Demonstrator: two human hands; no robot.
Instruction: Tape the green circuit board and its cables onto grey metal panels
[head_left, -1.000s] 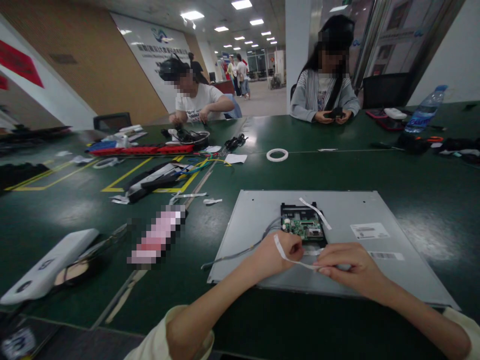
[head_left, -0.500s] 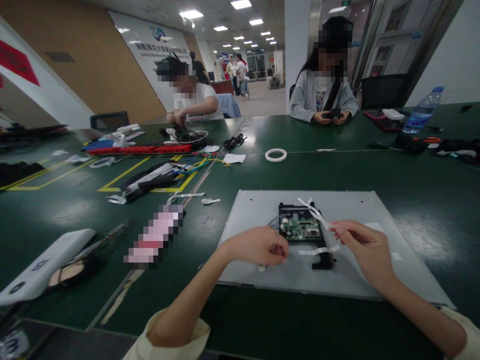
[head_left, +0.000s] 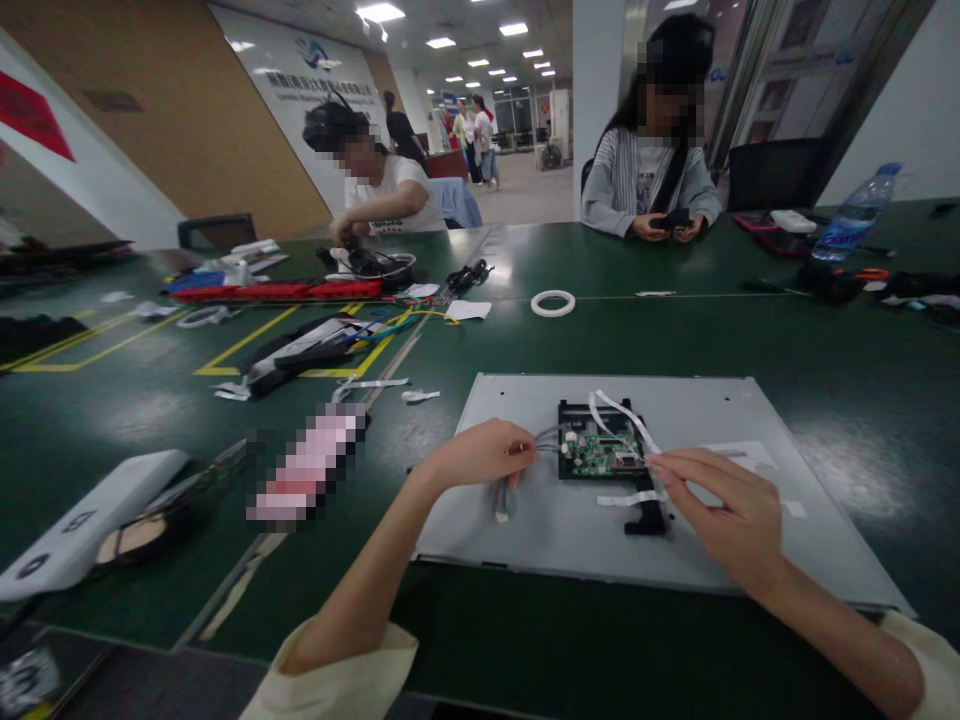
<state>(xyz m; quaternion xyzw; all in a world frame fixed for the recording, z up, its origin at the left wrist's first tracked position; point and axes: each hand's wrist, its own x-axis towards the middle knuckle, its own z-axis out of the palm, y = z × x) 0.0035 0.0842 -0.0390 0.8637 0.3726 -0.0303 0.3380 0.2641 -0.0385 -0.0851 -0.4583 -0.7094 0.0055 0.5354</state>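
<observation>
A grey metal panel (head_left: 697, 545) lies flat on the green table in front of me. On it sits a small green circuit board (head_left: 600, 453) in a black frame, with white tape strips (head_left: 626, 415) across it. My left hand (head_left: 480, 455) is closed on the grey wire bundle (head_left: 546, 438) that runs to the board's left side. A short strip hangs below its fingers. My right hand (head_left: 720, 505) pinches the end of a white tape strip at the board's right edge. Another loose tape strip (head_left: 630, 497) lies just below the board.
A tape roll (head_left: 553, 302) lies further back. Left are a white device (head_left: 82, 520), a black and silver unit (head_left: 300, 355), cables and paper scraps. Two seated people work at the far side. A water bottle (head_left: 855, 215) and dark items sit at right.
My left hand moved up and left from the panel's front to the wires by the board. My right hand let the long strip go and shifted to the tape at the board's right edge.
</observation>
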